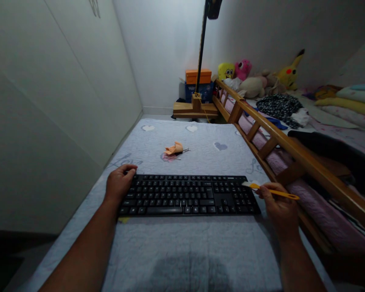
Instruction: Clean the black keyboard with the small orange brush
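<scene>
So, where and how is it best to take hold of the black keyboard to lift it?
Grip the keyboard by its two short ends, one hand from each side, since it is long, thin and lies flat. The left hand is already at the left end; the right hand should probably free itself of the brush first.

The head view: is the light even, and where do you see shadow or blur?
Head view: uneven, dim light, with the back wall fairly bright and the lower left corner nearly black; a soft shadow on the sheet in front of the keyboard; most key letters too small or soft to read.
</scene>
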A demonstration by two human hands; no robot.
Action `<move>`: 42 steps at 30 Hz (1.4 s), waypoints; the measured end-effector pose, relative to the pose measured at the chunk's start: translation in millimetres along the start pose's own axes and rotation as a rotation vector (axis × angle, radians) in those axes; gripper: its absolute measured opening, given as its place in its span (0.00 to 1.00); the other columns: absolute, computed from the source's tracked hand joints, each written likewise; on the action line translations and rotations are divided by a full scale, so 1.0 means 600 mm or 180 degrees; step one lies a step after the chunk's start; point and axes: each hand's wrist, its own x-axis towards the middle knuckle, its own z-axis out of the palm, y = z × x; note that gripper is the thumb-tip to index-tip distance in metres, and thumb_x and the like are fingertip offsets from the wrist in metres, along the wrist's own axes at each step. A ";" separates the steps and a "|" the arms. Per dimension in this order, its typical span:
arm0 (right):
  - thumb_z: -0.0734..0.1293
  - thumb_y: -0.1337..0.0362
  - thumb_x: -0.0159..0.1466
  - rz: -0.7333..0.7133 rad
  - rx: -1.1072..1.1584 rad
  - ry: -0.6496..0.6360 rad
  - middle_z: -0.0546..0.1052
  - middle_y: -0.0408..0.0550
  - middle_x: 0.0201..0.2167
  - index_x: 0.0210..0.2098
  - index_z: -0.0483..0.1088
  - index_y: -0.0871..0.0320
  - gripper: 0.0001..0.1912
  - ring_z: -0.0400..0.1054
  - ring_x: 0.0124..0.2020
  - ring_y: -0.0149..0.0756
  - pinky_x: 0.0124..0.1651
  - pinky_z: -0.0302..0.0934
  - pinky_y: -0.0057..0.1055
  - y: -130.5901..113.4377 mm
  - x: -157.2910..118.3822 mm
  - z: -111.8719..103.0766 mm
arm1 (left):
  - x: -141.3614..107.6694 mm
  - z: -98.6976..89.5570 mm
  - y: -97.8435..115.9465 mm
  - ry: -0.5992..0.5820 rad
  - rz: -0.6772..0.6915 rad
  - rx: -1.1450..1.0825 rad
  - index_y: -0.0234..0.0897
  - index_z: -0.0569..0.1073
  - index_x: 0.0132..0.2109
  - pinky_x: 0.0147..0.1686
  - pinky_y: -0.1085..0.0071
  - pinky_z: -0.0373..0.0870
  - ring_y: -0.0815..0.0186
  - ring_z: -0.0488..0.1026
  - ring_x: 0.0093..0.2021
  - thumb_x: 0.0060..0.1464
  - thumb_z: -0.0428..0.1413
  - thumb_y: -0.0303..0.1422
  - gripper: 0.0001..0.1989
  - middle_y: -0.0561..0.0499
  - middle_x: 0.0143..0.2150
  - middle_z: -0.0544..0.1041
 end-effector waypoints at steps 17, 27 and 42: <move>0.67 0.51 0.64 -0.0145 -0.0114 -0.0102 0.79 0.46 0.29 0.33 0.74 0.55 0.14 0.74 0.33 0.40 0.38 0.65 0.34 -0.008 0.002 0.000 | 0.000 0.003 -0.001 0.0102 0.0094 0.0024 0.40 0.81 0.37 0.42 0.63 0.72 0.55 0.78 0.36 0.44 0.54 0.42 0.17 0.49 0.32 0.82; 0.63 0.51 0.65 -0.0184 -0.0550 -0.0164 0.75 0.43 0.22 0.28 0.70 0.54 0.15 0.71 0.28 0.39 0.33 0.60 0.31 -0.010 0.001 0.001 | 0.007 0.003 -0.016 0.0032 0.0206 -0.0025 0.39 0.81 0.38 0.44 0.64 0.73 0.55 0.78 0.38 0.45 0.54 0.43 0.18 0.48 0.34 0.82; 0.63 0.55 0.63 -0.0104 -0.0357 0.0049 0.65 0.39 0.17 0.22 0.65 0.53 0.16 0.62 0.22 0.35 0.30 0.56 0.31 -0.028 -0.002 -0.015 | 0.001 -0.003 -0.014 -0.0028 0.0206 -0.0068 0.40 0.80 0.36 0.49 0.64 0.73 0.54 0.79 0.44 0.43 0.54 0.43 0.16 0.48 0.40 0.84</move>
